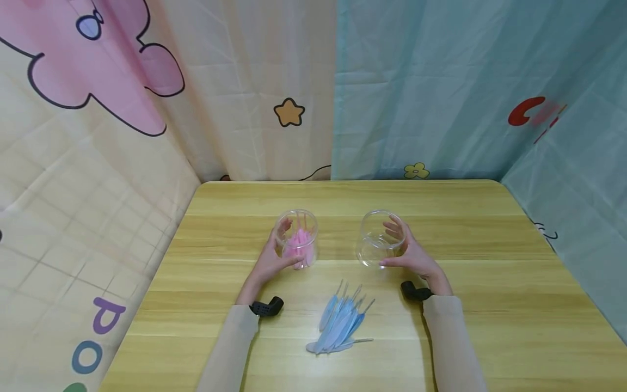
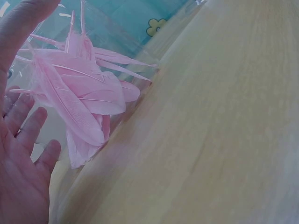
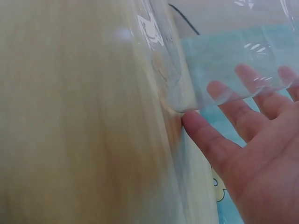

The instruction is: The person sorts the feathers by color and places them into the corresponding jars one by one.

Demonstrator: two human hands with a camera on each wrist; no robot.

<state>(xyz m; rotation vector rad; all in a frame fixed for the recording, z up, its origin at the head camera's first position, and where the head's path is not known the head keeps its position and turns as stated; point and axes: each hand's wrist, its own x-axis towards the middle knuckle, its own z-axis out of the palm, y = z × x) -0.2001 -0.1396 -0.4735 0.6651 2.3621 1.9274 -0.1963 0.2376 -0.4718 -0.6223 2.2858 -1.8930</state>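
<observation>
The left curtain [image 1: 98, 218] bears a blue "o" [image 1: 75, 357] beside a purple letter [image 1: 110, 306]. On the table [image 1: 490, 245], the left hand [image 1: 271, 258], opened to container width, grips the left container [image 1: 315, 231], clear, round and holding pink feathers [image 1: 300, 245]; the right hand [image 1: 413, 256] similarly grips the right container [image 1: 377, 242], clear and round. Pale-blue feathers [image 1: 339, 326] lie near centre.

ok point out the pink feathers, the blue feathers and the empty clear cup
pink feathers [image 2: 84, 91]: left wrist view, middle of the bunch
blue feathers [image 1: 338, 326]: head view, middle of the pile
empty clear cup [image 1: 372, 248]: head view, its front wall
</observation>
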